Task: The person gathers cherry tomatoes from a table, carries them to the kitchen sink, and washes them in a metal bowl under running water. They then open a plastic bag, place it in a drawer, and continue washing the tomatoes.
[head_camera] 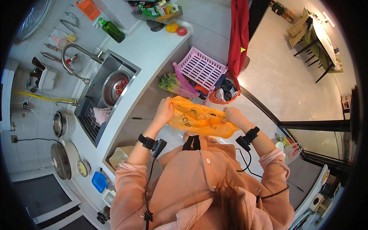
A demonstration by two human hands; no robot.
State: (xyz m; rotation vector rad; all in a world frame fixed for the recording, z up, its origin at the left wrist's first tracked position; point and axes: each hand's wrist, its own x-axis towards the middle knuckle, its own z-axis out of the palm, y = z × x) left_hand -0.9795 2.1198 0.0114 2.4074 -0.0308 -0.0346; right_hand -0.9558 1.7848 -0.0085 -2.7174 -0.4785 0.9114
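An orange plastic bag [198, 120] is stretched between my two hands in front of my body. My left hand [165, 110] grips its left top edge, and my right hand [234, 115] grips the right top edge. The bag sags between them and bears dark printing. Something dark shows within or behind its thin film; I cannot tell what. Just beyond it stands a pink plastic basket rack [201, 67]. A leafy vegetable in purple wrapping [181, 84] leans against the rack. A red hanging bag [237, 51] holds bundled bags at its lower opening.
At left, a counter carries a sink with a steel bowl [116, 89] of red fruit or vegetables. A faucet [83, 56] arches over it. A rice cooker [66, 159] and blue-lidded container [99, 181] stand nearer. Right are a dark door frame [310, 125] and a clear bag of produce [291, 151].
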